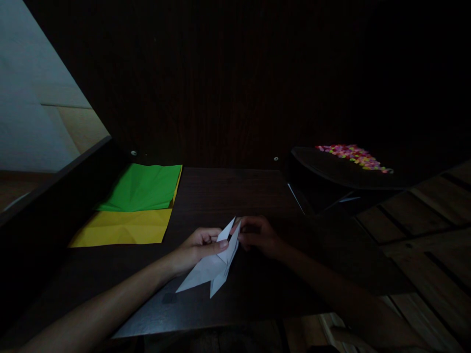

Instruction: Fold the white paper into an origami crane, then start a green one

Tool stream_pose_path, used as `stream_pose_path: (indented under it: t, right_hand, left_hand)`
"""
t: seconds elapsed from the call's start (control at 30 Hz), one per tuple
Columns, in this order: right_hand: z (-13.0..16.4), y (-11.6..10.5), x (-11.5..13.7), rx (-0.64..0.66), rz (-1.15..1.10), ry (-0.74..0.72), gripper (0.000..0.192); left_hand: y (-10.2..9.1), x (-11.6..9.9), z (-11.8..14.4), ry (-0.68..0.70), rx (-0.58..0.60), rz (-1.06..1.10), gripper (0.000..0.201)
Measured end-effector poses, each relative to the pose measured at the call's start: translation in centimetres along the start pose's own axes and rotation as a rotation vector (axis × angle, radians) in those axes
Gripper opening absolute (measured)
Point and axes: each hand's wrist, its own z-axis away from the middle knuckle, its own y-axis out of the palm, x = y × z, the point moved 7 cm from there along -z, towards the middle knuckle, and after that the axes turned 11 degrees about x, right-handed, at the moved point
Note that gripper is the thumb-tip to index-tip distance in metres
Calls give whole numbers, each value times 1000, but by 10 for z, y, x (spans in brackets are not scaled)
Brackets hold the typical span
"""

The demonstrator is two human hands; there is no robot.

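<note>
White folded paper (213, 264) sits dead centre at the near part of the dark table (235, 196), a pointed, partly folded shape with two sharp tips up at twelve o'clock and two longer points trailing down toward seven. The left hand (196, 250) comes in from eight o'clock, fingers curled together and thumb pressed along the paper's upper left flap, pinching it. The right hand (259, 238) meets it from three o'clock, fingertips bunched and closed on the right-hand tip, though the dim light hides exactly how the thumb sits. Out at ten o'clock from the paper, a green sheet (143, 189) lies flat, overlapping the far edge of a yellow sheet (123, 228), both creased. Over at two o'clock, well apart, a dark tray (331, 171) carries a scatter of small bright pieces (351, 154), pink, yellow and green.
</note>
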Motion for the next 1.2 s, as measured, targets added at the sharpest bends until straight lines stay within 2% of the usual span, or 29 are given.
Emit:
stream_pose_path:
  t: [0.2,0.37,0.5,0.67,0.83,1.0,1.2]
  right_hand:
    - [-1,0,9,13,99,-42,18]
    - [1,1,22,-26,375,-118,10]
    - [2,4,28,-69,514,-164,1]
    - [3,10,32,-91,597,-218,4]
    - [4,12,35,-111,637,-244,6]
    - [3,16,37,-37,613,-259,4]
    - [-1,18,35,90,564,-204,10]
  left_hand:
    - [1,-6,2,18,-30,-181,36]
    - [4,-10,3,52,-50,-310,33]
    - [3,-11,2,48,-62,-336,32]
    - [5,-15,2,68,-57,-342,33]
    - [2,-17,3,81,-115,-367,33]
    - [3,-18,4,107,-120,-419,34]
    - [5,-16,3,83,-91,-429,33]
